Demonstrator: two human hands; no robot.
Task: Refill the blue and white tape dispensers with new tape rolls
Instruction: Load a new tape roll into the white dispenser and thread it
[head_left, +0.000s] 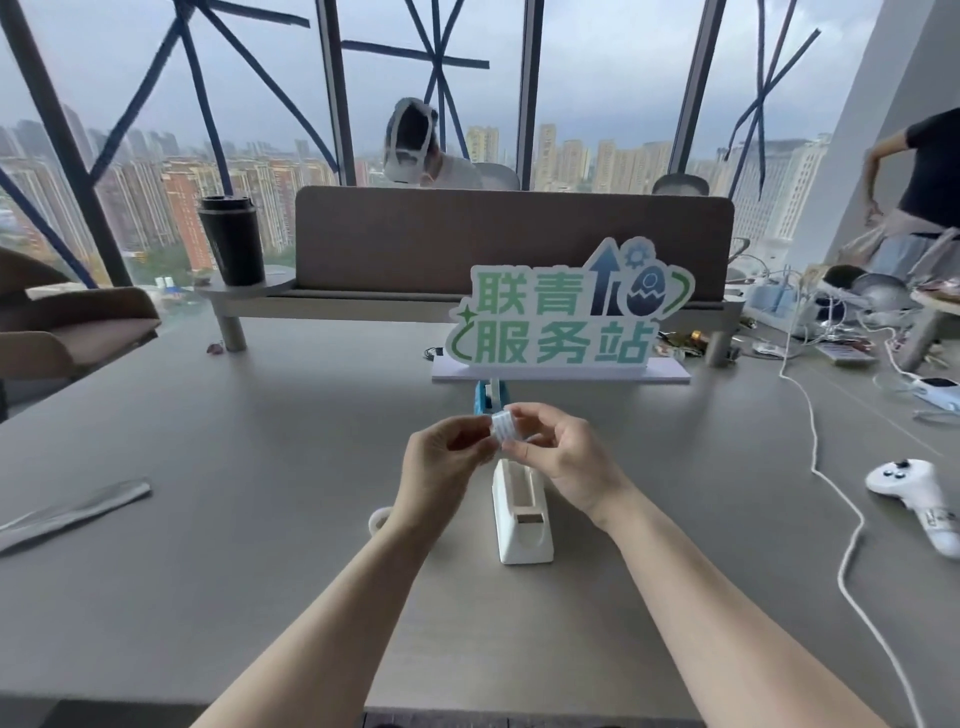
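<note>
Both hands (511, 457) grip tape roll (503, 427) above white dispenser (522, 525).

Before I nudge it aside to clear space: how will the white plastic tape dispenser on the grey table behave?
The white plastic tape dispenser probably slides rather than rolls, since its flat base sits on the smooth grey table. Its slot looks empty, so it is likely light. Being tall and narrow, it may tip if pushed sideways near the top.
</note>
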